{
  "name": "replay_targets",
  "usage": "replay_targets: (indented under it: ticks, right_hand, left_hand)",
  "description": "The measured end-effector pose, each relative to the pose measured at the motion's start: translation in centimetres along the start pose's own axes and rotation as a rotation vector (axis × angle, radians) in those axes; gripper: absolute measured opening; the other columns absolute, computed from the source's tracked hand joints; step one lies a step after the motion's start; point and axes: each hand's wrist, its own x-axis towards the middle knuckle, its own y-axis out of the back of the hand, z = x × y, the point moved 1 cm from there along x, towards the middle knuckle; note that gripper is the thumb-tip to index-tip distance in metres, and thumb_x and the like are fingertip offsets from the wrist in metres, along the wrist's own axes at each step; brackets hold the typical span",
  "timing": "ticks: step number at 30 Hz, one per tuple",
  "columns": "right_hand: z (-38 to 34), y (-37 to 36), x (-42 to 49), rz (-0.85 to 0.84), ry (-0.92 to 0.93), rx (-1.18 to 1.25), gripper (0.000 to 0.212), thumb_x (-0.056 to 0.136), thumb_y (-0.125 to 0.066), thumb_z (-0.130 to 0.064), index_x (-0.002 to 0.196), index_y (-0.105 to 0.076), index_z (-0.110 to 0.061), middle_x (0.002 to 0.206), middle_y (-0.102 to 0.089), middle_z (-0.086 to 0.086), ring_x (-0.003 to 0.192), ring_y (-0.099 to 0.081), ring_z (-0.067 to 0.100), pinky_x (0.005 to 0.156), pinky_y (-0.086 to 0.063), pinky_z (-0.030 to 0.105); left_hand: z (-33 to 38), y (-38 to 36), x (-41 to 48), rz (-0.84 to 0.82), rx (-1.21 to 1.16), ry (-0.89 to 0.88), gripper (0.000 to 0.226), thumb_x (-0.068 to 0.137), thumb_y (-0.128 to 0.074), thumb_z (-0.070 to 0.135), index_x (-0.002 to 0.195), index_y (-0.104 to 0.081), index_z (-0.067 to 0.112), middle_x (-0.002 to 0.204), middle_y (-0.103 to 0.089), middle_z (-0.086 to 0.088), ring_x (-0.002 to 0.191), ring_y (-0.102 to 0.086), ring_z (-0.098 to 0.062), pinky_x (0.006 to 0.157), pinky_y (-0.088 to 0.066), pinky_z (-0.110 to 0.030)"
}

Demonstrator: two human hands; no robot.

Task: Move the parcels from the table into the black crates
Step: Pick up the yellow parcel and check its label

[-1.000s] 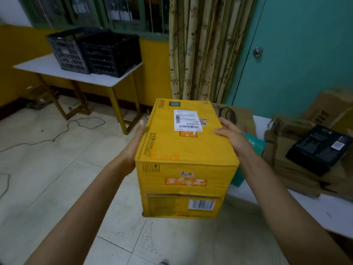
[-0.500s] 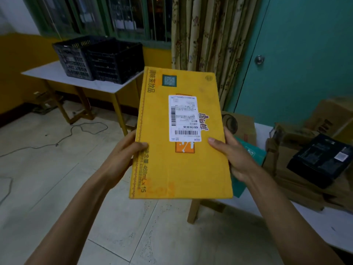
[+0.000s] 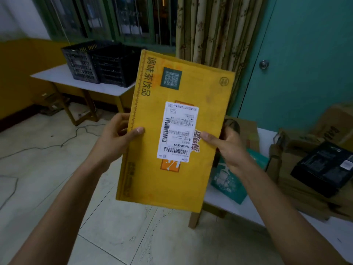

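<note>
A yellow cardboard parcel (image 3: pixel 191 92) with a white shipping label is held up in front of me, its labelled face tipped toward the camera. My left hand (image 3: pixel 114 136) grips its left edge, thumb on the face. My right hand (image 3: pixel 227 148) grips the right edge the same way. Two black crates (image 3: pixel 103 64) stand side by side on a white table (image 3: pixel 57 75) at the back left, partly hidden by the parcel.
On the right, a white table (image 3: pixel 263 134) carries brown cardboard boxes (image 3: pixel 298 150), a teal parcel (image 3: pixel 229 178) and a black package (image 3: pixel 324 167). A cable (image 3: pixel 63 142) lies on the tiled floor. A curtain (image 3: pixel 214 31) and a teal door (image 3: pixel 305 54) are behind.
The parcel has been tipped up from lying flat until its labelled top faces me, and raised. My thumbs have moved onto its face. The view has turned slightly toward the crates.
</note>
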Motion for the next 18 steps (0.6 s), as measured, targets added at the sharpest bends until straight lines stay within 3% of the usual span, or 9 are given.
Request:
replay_targets:
  ticks: [3,7,9,12,15,18]
  right_hand:
    - [-0.4,0.1,0.1,0.017,0.010,0.020,0.056,0.075,-0.078,-0.021,0.122,-0.049,-0.019,0.111,-0.065,-0.003,0.092,-0.069,0.010,0.066,-0.058,0.024]
    - [-1.1,0.1,0.6,-0.061,-0.019,-0.065,0.042,0.078,-0.076,-0.015,0.112,-0.052,-0.021,0.107,-0.065,0.001,0.090,-0.068,0.016,0.067,-0.060,0.030]
    - [-1.4,0.2,0.8,-0.115,-0.026,-0.135,0.037,0.078,-0.075,-0.013,0.108,-0.055,-0.021,0.105,-0.065,0.002,0.088,-0.068,0.016,0.069,-0.060,0.030]
    - [-1.4,0.7,1.2,-0.159,-0.051,-0.204,0.034,0.077,-0.075,-0.013,0.106,-0.059,-0.019,0.106,-0.067,0.006,0.087,-0.069,0.017,0.070,-0.060,0.030]
    - [-1.5,0.9,1.8,-0.151,-0.102,-0.263,0.037,0.079,-0.075,-0.016,0.113,-0.061,-0.012,0.103,-0.069,0.008,0.078,-0.070,0.014,0.064,-0.059,0.027]
    - [-1.4,0.7,2.3,-0.157,-0.166,-0.366,0.045,0.082,-0.073,-0.023,0.122,-0.059,-0.010,0.098,-0.070,0.004,0.075,-0.070,0.011,0.062,-0.057,0.025]
  left_hand:
    - [0.8,0.7,0.8,-0.017,0.044,-0.010,0.073,0.073,-0.062,0.040,0.139,-0.032,0.033,0.120,-0.051,0.012,0.109,-0.053,-0.013,0.073,-0.047,-0.027]
    - [2.8,2.5,3.8,-0.032,0.085,-0.013,0.095,0.079,-0.064,0.033,0.149,0.000,0.044,0.131,-0.051,0.002,0.111,-0.057,-0.016,0.081,-0.052,-0.041]
    - [3.4,4.0,5.1,-0.128,0.152,0.102,0.097,0.071,-0.072,0.040,0.148,-0.013,0.045,0.129,-0.056,-0.003,0.106,-0.062,-0.024,0.077,-0.056,-0.043]
    - [2.5,5.3,5.3,-0.368,0.220,0.293,0.089,0.045,-0.085,0.061,0.124,-0.055,0.036,0.103,-0.072,-0.007,0.094,-0.070,-0.023,0.068,-0.060,-0.032]
    - [-0.2,4.5,4.8,-0.337,0.215,0.305,0.039,0.078,-0.064,0.041,0.113,-0.063,0.023,0.093,-0.074,-0.008,0.095,-0.069,-0.027,0.068,-0.060,-0.031]
    - [-2.5,3.5,4.2,-0.210,0.213,0.289,0.026,0.096,-0.050,0.024,0.114,-0.061,0.010,0.089,-0.070,-0.011,0.075,-0.071,-0.017,0.056,-0.058,-0.024]
